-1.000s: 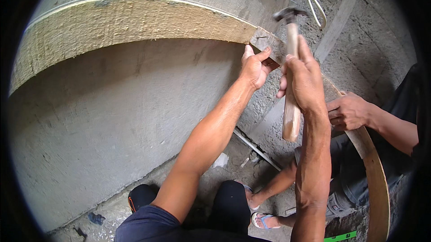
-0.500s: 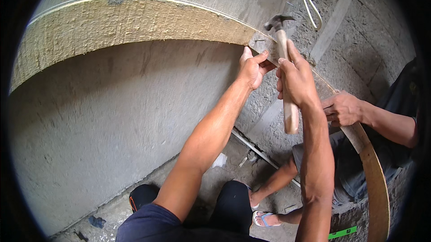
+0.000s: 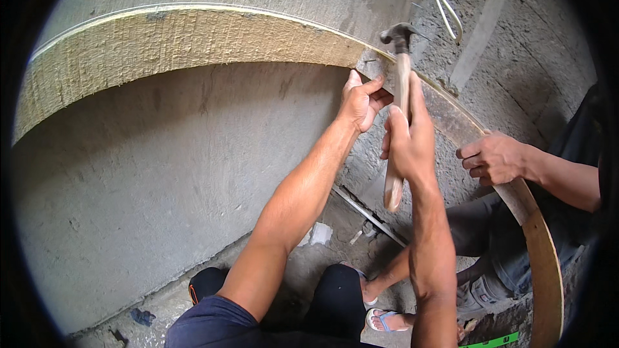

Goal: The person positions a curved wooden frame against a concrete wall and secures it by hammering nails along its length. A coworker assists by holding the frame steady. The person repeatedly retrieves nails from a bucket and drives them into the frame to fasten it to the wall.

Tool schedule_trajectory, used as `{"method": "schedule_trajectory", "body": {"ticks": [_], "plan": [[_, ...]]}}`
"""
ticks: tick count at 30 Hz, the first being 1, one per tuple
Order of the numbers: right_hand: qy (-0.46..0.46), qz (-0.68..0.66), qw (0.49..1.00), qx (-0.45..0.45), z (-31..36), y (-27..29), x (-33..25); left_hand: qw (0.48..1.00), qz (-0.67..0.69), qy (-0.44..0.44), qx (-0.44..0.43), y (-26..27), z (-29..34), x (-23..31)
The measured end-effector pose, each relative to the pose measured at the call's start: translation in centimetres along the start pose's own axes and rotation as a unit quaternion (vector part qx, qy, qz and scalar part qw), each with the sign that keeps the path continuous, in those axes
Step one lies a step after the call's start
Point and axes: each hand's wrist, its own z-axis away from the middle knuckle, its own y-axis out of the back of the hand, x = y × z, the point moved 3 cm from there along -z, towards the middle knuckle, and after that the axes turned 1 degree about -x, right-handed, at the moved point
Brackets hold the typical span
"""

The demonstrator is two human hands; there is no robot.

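Observation:
A long wooden board [image 3: 193,37] runs across the concrete wall, appearing curved in this view. Near its right end, where it meets a greyer board [image 3: 451,116], a nail [image 3: 369,60] sticks out. My left hand [image 3: 362,101] grips the lower edge just beneath that nail, its thumb and fingers bent against the wood. In my right hand [image 3: 412,145], closed around the wooden handle, is a claw hammer [image 3: 401,83]. Its dark metal head is raised close to the nail, a little to the right, apart from it.
At the right, a co-worker's hand [image 3: 493,158] holds the greyer board. A white cable [image 3: 442,0] hangs on the rough wall [image 3: 509,58] above. Below are a pale pipe [image 3: 367,212], the co-worker's sandalled foot [image 3: 389,320] and a green level [image 3: 493,341].
My right hand and the hammer handle have shifted left and down, while the hammer head stays at nearly the same height. My left hand keeps its place on the board.

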Motion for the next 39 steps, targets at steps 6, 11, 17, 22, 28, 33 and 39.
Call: {"method": "schedule_trajectory", "body": {"ticks": [6,11,17,22,28,33,39], "plan": [[0.161,0.049,0.971,0.169,4.7,-1.5,4.8,0.999,0.022,0.038,-0.018,0.6,0.3,1.0],[0.207,0.065,0.961,0.172,6.4,-1.7,7.1,0.994,0.048,0.098,0.004,1.5,0.9,0.1],[0.132,0.084,0.977,0.142,5.8,-1.2,6.2,0.956,-0.139,0.237,-0.101,2.1,-1.1,1.3],[0.136,0.078,0.975,0.16,4.9,-2.6,5.6,0.963,-0.129,0.216,-0.094,3.4,-1.9,2.8],[0.205,0.075,0.949,0.228,4.5,-5.2,5.9,0.977,-0.033,0.196,-0.083,4.4,-1.9,3.0],[0.106,0.184,0.959,0.187,4.0,-5.0,6.1,0.98,-0.069,0.185,0.022,4.1,-1.8,2.4],[0.147,0.097,0.96,0.219,5.7,-4.3,5.6,0.976,-0.112,0.184,0.023,3.2,-2.5,1.8]]}}
